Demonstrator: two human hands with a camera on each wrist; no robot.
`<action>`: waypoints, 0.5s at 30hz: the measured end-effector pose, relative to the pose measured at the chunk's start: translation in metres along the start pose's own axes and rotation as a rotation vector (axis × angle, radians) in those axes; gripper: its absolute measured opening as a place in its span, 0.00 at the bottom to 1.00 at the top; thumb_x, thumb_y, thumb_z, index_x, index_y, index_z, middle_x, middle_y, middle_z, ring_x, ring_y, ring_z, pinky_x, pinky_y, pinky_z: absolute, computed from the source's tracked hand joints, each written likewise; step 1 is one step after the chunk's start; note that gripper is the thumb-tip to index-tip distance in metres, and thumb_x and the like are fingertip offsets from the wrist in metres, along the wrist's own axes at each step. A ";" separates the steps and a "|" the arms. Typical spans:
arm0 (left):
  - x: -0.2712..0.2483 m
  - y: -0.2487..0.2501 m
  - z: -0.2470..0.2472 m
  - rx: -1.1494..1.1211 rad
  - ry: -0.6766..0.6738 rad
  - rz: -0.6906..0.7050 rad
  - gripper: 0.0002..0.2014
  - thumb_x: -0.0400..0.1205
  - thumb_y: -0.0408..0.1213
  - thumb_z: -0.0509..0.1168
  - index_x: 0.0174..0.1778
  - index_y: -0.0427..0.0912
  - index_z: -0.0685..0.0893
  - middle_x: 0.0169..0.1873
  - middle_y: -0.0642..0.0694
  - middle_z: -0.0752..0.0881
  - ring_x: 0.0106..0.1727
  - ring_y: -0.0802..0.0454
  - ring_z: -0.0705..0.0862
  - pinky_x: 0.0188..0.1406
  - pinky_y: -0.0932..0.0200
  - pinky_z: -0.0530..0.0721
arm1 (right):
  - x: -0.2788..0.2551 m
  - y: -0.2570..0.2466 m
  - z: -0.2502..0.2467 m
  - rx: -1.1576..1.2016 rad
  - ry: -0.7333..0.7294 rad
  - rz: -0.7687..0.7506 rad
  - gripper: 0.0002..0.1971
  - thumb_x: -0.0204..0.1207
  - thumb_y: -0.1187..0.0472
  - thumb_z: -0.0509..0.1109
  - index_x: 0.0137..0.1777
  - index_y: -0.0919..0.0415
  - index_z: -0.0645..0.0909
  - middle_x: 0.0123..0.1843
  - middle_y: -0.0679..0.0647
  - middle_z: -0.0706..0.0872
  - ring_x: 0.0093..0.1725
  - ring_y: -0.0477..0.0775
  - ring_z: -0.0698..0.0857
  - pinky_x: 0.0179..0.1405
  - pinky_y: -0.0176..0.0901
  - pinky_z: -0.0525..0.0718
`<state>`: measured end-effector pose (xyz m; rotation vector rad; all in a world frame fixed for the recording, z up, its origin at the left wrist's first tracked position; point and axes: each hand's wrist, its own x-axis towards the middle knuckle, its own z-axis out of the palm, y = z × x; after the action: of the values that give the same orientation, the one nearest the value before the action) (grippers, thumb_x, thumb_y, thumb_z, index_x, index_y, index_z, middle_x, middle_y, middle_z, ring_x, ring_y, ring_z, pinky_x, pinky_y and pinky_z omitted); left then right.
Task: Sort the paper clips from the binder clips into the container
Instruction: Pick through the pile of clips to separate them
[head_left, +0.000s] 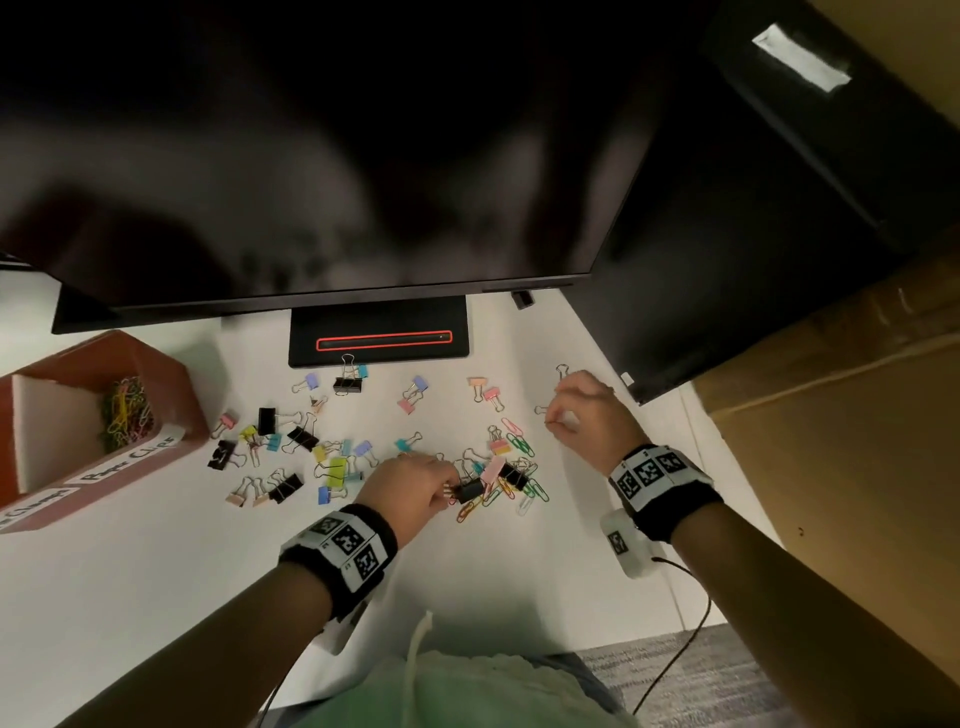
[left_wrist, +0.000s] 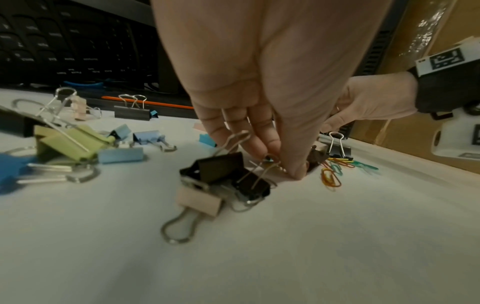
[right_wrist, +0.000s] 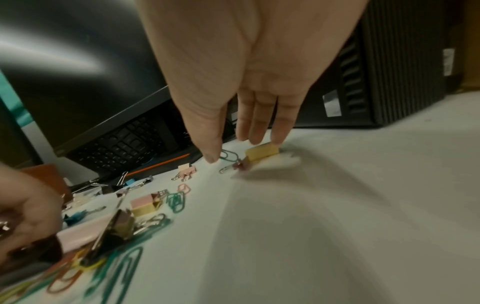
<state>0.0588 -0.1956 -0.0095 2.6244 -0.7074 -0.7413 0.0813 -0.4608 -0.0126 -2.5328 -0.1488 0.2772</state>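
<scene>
Loose binder clips (head_left: 332, 467) and coloured paper clips (head_left: 519, 491) lie scattered on the white desk (head_left: 156, 597). My left hand (head_left: 445, 491) reaches down at the pile's near edge beside a black binder clip (head_left: 470, 488) (left_wrist: 221, 166). It pinches a few paper clips (left_wrist: 281, 169) between thumb and fingertips (left_wrist: 270, 151). My right hand (head_left: 549, 420) is farther right, and its thumb and fingers pinch a green paper clip (right_wrist: 229, 155) on the desk next to a yellow binder clip (right_wrist: 262, 153). The red-brown container (head_left: 171, 374) stands at the left with paper clips (head_left: 124, 410) in its far compartment.
A black monitor (head_left: 311, 156) overhangs the desk, with its stand base (head_left: 379, 338) just behind the clips. A keyboard (left_wrist: 64, 41) lies behind that. At the right stand a black computer tower (head_left: 753, 234) and a cardboard box (head_left: 857, 441). A cable (head_left: 675, 660) hangs off the desk's near edge.
</scene>
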 end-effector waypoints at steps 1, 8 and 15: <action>0.001 0.001 0.001 -0.001 0.018 -0.005 0.08 0.77 0.38 0.66 0.52 0.46 0.83 0.43 0.47 0.85 0.46 0.49 0.80 0.47 0.55 0.80 | -0.002 0.000 -0.002 -0.026 0.009 -0.011 0.02 0.70 0.63 0.75 0.41 0.60 0.84 0.57 0.52 0.80 0.55 0.51 0.79 0.55 0.40 0.81; 0.006 0.000 0.003 -0.022 0.051 -0.060 0.04 0.77 0.36 0.65 0.45 0.42 0.85 0.47 0.45 0.81 0.48 0.45 0.81 0.47 0.49 0.82 | -0.004 -0.028 0.019 -0.022 -0.256 -0.031 0.03 0.74 0.67 0.70 0.45 0.63 0.85 0.65 0.52 0.78 0.63 0.52 0.79 0.63 0.39 0.77; 0.007 -0.005 0.000 0.002 0.035 -0.047 0.08 0.81 0.35 0.61 0.54 0.40 0.81 0.50 0.42 0.83 0.51 0.42 0.82 0.49 0.49 0.82 | 0.018 -0.044 0.028 -0.087 -0.270 0.030 0.09 0.75 0.73 0.65 0.51 0.64 0.83 0.54 0.59 0.85 0.53 0.58 0.84 0.55 0.46 0.82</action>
<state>0.0658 -0.1953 -0.0143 2.6574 -0.6398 -0.7060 0.0907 -0.4066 -0.0132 -2.5745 -0.2323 0.6375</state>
